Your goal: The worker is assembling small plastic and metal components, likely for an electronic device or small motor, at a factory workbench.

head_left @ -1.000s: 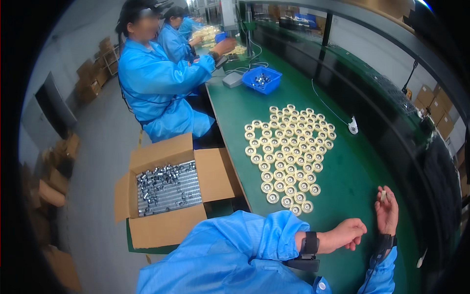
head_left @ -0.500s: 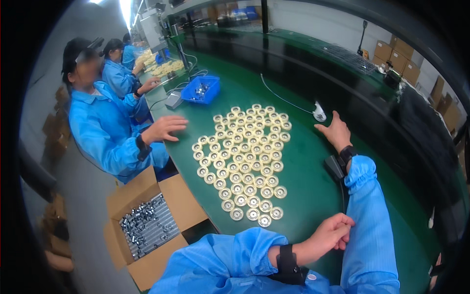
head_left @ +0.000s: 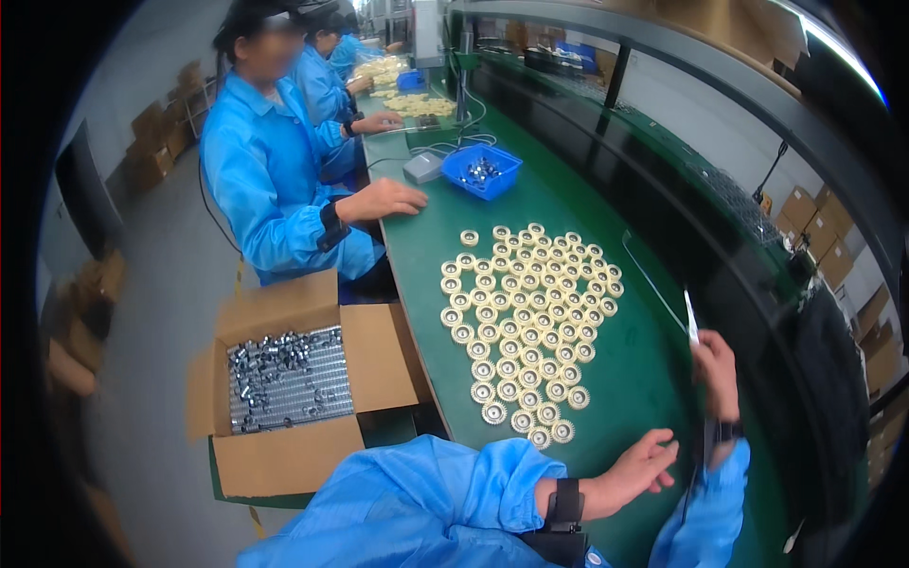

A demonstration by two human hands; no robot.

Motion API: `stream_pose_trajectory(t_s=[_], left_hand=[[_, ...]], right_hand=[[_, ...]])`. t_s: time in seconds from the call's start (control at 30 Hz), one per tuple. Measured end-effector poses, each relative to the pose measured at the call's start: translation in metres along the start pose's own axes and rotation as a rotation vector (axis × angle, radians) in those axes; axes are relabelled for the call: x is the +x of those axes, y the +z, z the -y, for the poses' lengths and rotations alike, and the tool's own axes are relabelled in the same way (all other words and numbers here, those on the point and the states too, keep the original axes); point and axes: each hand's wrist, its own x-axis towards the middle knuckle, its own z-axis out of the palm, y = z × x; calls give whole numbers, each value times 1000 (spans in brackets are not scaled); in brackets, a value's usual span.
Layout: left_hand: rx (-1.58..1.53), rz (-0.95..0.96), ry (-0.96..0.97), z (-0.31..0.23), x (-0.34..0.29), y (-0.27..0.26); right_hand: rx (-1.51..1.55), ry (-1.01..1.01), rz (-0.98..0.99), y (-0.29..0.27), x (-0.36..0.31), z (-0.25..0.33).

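Note:
My right hand (head_left: 717, 364) is at the right side of the green bench, closed on a slim white object (head_left: 693, 324) that points upward; its exact kind I cannot make out. A thin pale cord (head_left: 653, 281) trails from near it toward the back of the bench. Lower down, my left hand (head_left: 646, 466) hovers over the bench with nothing in it, its fingers apart. To the left of both hands lie many cream toothed gear wheels (head_left: 530, 322) with metal centres, flat and close together.
An open cardboard box (head_left: 289, 469) holding small metal cylinders (head_left: 275, 369) stands left of the bench edge. A blue bin (head_left: 483, 172) of metal parts sits further back beside a grey box (head_left: 423, 168). A co-worker's hand (head_left: 383, 200) rests at the bench's left edge.
My right hand has taken hold of the white object and moved nearer to me. My left hand's fingers have opened out, away from my right sleeve. The view has turned left.

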Motion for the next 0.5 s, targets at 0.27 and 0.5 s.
stream_pose_trajectory(t_s=[0.27,0.5], left_hand=[[-274,333,-24,8,5,-3],[-157,475,-92,21,3,2]], right_hand=[[-132,-26,-10,-4,-182,15],[-148,-39,-113,-9,-222,-13]])
